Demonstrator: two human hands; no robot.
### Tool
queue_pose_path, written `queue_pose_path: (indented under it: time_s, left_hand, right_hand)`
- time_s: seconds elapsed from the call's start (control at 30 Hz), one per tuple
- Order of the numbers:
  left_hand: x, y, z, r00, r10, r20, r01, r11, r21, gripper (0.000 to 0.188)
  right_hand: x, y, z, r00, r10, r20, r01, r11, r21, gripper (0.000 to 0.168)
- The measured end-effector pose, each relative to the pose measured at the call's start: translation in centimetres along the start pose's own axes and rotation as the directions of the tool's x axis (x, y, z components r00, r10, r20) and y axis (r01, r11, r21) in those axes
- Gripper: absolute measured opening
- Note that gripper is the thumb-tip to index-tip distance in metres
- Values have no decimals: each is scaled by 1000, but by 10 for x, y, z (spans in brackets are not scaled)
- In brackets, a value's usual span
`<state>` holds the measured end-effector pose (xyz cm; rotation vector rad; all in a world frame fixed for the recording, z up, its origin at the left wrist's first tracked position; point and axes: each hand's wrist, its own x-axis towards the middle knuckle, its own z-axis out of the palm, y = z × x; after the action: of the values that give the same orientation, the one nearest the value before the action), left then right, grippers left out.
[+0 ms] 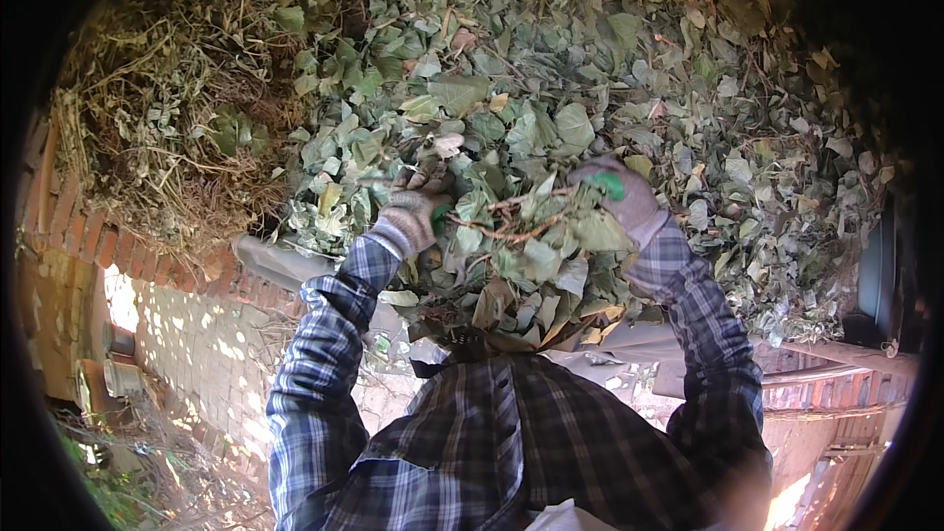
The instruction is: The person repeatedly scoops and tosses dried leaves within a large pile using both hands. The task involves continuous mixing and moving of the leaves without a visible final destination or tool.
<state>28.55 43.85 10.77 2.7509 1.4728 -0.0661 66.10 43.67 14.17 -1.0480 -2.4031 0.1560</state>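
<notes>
A wide heap of dried green leaves (509, 110) lies before me. My left hand (414, 210), in a knitted work glove with a green patch, rests on the heap; its fingertips are partly lost among the leaves. My right hand (625, 195), gloved alike and slightly blurred, curls around leafy stems (520, 232). These brown stems stretch across the gap between both hands, close to my torso. Whether the left fingers grip anything, I cannot tell. More loose leaves (509, 306) pile up against my plaid shirt (472, 442).
To the left, a mound of dry stalks (184, 125) sits on a brick ledge (96, 236). Grey sheeting (276, 262) shows under the leaf heap's near edge. A dark-framed object (877, 280) stands at the right. Paving (199, 339) lies below on the left.
</notes>
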Motion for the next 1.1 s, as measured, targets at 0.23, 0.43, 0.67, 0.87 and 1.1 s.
queue_pose_path:
  time_s: [0.23,0.43,0.67,0.87,1.1]
  left_hand:
    - [-26,-1,-66,886,-450,-111,443,893,-85,28]
    - [-22,48,-77,883,-444,-154,409,888,-211,36]
    - [-33,92,-80,810,-474,-346,130,719,-683,21]
    - [-98,123,-97,842,-400,-364,142,813,-564,20]
    - [-176,71,-62,766,-619,-175,13,286,-958,31]
  right_hand:
    - [55,-40,-69,660,750,-38,-738,638,-220,52]
    - [80,-126,-14,998,-41,45,57,887,-459,62]
    - [145,-114,51,955,295,45,-245,861,-446,25]
    - [140,43,84,679,726,113,-530,590,-609,40]
    - [131,74,48,784,513,349,-620,635,460,65]
